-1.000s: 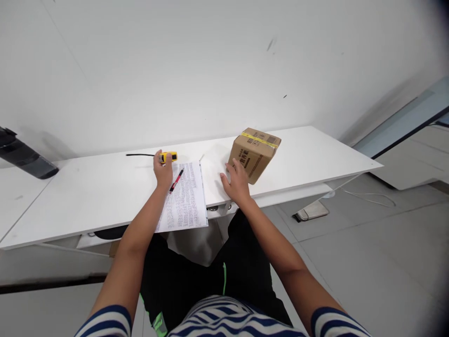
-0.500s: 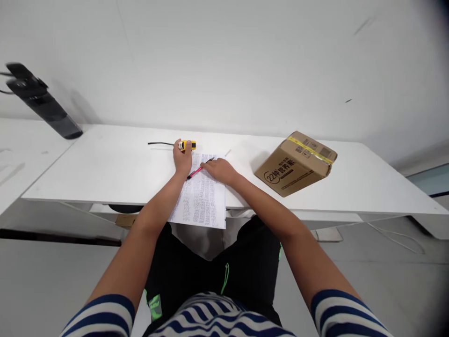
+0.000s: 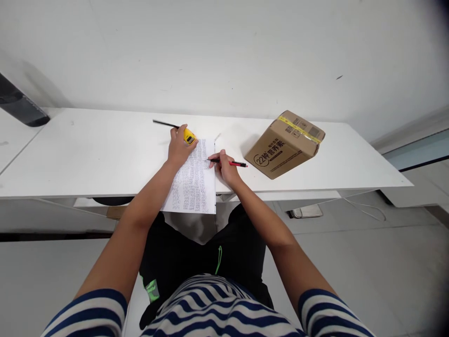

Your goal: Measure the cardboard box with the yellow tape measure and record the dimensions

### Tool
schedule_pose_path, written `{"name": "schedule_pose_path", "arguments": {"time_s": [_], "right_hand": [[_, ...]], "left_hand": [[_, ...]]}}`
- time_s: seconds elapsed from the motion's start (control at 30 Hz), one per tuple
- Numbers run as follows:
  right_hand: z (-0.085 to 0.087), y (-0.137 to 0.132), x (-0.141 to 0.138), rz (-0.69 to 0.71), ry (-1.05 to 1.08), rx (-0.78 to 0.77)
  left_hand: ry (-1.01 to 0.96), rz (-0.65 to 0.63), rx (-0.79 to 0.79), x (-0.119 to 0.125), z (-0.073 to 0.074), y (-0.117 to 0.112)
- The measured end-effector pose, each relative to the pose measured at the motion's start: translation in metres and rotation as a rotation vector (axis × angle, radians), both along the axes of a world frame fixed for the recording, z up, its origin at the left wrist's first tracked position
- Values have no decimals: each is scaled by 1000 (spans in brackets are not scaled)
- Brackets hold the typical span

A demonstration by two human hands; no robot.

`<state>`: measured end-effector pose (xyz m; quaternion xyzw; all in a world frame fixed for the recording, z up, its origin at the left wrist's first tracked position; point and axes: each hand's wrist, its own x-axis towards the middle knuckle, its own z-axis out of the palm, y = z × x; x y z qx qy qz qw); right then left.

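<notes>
My left hand [image 3: 179, 146] is closed around a yellow tape measure [image 3: 190, 136] at the top left of a written sheet of paper [image 3: 194, 187]. A dark strap [image 3: 164, 123] trails leftward from the tape measure. In my right hand [image 3: 226, 168] is a red and black pen [image 3: 235, 163], held between the fingers with its dark tip pointing left over the paper's right edge. Whether the tip touches the paper I cannot tell. Dense handwriting in columns covers the sheet, whose lower end hangs past the table's front edge.
On the right of the white table [image 3: 105, 154] stands a brown cardboard box [image 3: 280, 150] with yellow tape. A dark upright object [image 3: 23, 105] is at the far left, partly cut off. The white wall [image 3: 210, 56] rises behind the table.
The pen has turned from lying slantwise between both hands to a writing grip in my right hand, tip leftward. My left hand has tilted the tape measure. The whole view has shifted.
</notes>
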<state>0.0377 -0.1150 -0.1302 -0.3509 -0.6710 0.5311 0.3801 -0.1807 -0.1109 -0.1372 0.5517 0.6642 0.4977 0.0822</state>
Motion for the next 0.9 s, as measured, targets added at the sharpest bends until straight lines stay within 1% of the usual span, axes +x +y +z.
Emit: {"name": "schedule_pose_path", "arguments": {"time_s": [0.1,0.2,0.3,0.43,0.53,0.67,0.73,0.8,0.9], "right_hand": [[0,-1,0,-53,-136,66],[0,-2,1,-26,-210,135],[-1,-2,-1,0,-206,132],[-2,-3,-2,-12,-216,127],[-2,-3,-3,-1,-207,132],[-2,-3,-3,-8,-230,137],[-2,-3,-2,14,-236,123],[-3,-2,-2,28,-231,108],[-2,-2,-2,1,-230,110]], "left_hand": [[102,-91,-43,-1,-1,1],[203,-173,-61,-2,-1,3],[255,-196,-51,-3,-2,4],[271,-184,-56,-3,-4,4],[231,-160,-81,-3,-5,3],[61,-158,-32,1,-4,2],[-14,-160,-16,3,-3,2],[-54,-160,-13,4,-2,1],[-66,-155,-18,3,-3,1]]}}
